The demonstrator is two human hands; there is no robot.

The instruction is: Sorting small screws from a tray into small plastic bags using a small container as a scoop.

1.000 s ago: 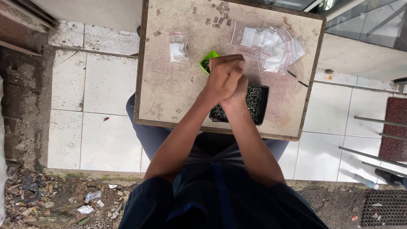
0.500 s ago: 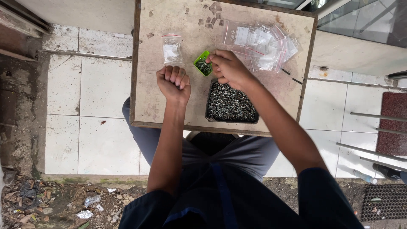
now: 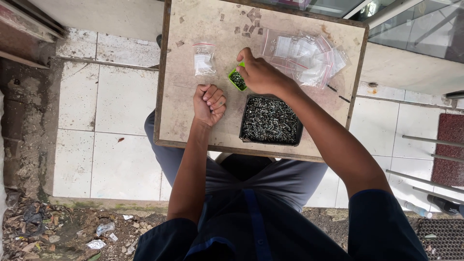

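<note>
My left hand [image 3: 209,103] rests on the small wooden table [image 3: 188,121] as a closed fist; whether anything is inside it is hidden. My right hand [image 3: 259,75] reaches over a small green cup [image 3: 236,79] of tiny screws, fingers bent around its far side. Just below the right wrist sits a black tray [image 3: 270,121] filled with several small metal screws. One small clear zip bag [image 3: 204,59] with contents lies to the upper left of the green cup.
A heap of several empty clear zip bags [image 3: 309,57] lies at the table's upper right. Bits of tape or paper [image 3: 251,17] are scattered near the far edge. White floor tiles [image 3: 96,125] surround the table; dirt and litter [image 3: 58,227] lie at lower left.
Both hands were joined above the tray a second ago. The left hand has pulled back left into a fist; the right hand stays at the green cup.
</note>
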